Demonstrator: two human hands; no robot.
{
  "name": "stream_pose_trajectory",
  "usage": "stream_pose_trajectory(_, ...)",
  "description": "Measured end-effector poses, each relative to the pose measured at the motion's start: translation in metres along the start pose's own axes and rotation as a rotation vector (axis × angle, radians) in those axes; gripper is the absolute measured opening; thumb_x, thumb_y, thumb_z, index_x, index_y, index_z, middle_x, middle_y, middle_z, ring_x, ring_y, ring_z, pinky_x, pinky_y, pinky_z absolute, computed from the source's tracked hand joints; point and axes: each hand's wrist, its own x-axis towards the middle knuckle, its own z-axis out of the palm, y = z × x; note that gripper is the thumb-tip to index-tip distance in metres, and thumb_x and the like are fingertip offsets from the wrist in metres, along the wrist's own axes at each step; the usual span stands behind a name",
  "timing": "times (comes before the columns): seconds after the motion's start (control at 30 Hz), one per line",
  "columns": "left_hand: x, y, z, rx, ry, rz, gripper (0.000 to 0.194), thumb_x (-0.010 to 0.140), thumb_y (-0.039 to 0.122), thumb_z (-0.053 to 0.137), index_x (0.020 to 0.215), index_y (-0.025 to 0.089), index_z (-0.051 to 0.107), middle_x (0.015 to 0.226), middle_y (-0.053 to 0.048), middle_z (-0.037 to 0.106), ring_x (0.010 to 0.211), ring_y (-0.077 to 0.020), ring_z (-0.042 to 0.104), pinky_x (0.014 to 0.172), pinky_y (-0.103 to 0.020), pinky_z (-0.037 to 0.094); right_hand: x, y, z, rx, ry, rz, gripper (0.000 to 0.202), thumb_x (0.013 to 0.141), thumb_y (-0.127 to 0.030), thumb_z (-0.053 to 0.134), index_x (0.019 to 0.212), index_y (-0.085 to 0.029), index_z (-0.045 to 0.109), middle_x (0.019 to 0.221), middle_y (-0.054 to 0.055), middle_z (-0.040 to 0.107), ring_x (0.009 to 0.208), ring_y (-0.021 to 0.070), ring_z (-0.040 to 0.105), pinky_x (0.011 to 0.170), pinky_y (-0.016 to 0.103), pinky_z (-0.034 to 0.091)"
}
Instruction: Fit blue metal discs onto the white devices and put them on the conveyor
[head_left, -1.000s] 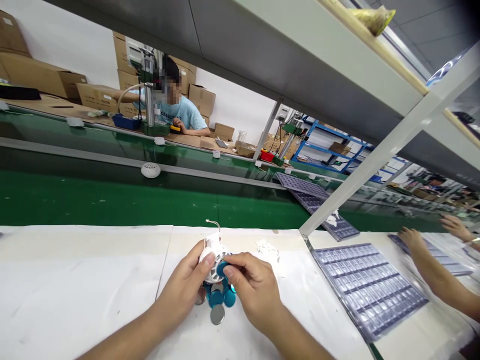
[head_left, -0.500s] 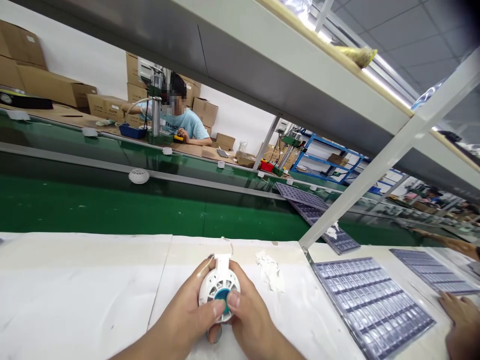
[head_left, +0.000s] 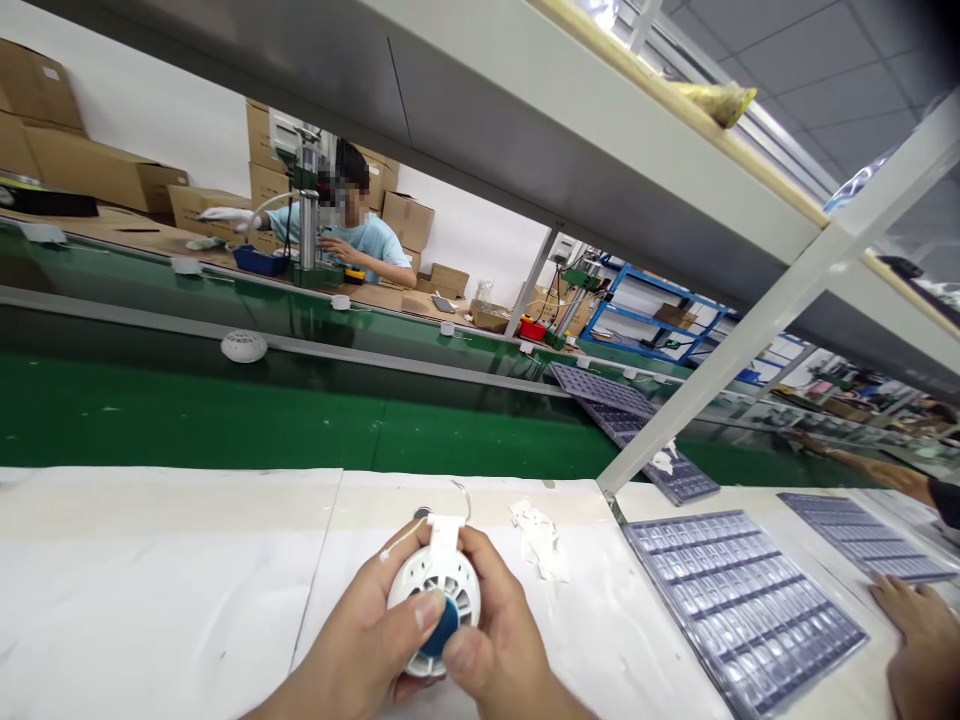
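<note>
Both hands are closed around a white round vented plastic housing (head_left: 405, 578), held just above the white work surface near the bottom middle. It has slots around a blue disc (head_left: 442, 632) and a flat white tab at the top. My left hand (head_left: 364, 625) grips the left side, with its thumb lying over the disc. My right hand (head_left: 506, 625) grips the right side, thumb at the disc's lower right edge. A thin wire (head_left: 463, 495) with a loose end curls out by the tab. Behind the left fingertips shows a small dark round thing (head_left: 422, 513), partly hidden.
Crumpled white scraps (head_left: 540, 540) lie right of my hands. Clear compartment trays (head_left: 742, 600) are beyond a slanted white post (head_left: 780, 300). Ahead runs a green conveyor (head_left: 225, 420) carrying a white vented dome (head_left: 244, 346). A co-worker (head_left: 371, 245) sits across; another person's hand (head_left: 919, 620) is at right.
The housing has tilted in my hands, and my left thumb has moved up across the disc. The white dome has shifted left on the conveyor. The co-worker opposite has moved both arms.
</note>
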Motion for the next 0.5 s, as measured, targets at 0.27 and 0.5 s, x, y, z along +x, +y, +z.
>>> stream_pose_trajectory(0.27,0.007,-0.005,0.001,0.098,-0.126,0.073,0.093,0.078,0.071,0.062,0.145,0.016,0.027,0.056,0.001,0.062,0.045,-0.0121,0.047,0.045,-0.022,0.036,0.005,-0.009,-0.004,0.14,-0.105,0.032,0.063,0.075,-0.053,0.079,0.12,-0.02,0.05,0.067,-0.002,0.063,0.045,0.0136,0.06,0.046,0.026,0.052)
stream_pose_trajectory(0.5,0.038,0.001,-0.011,-0.268,-0.022,0.027,0.046,0.092,0.06,0.049,0.094,0.015,0.061,0.046,0.0,0.057,0.037,-0.0086,0.043,0.046,-0.021,0.043,0.021,-0.003,-0.024,-0.027,0.092,0.083,0.062,0.088,-0.069,0.053,0.121,-0.016,0.055,0.09,0.008,0.068,0.072,0.0208,0.071,0.06,0.033,0.059)
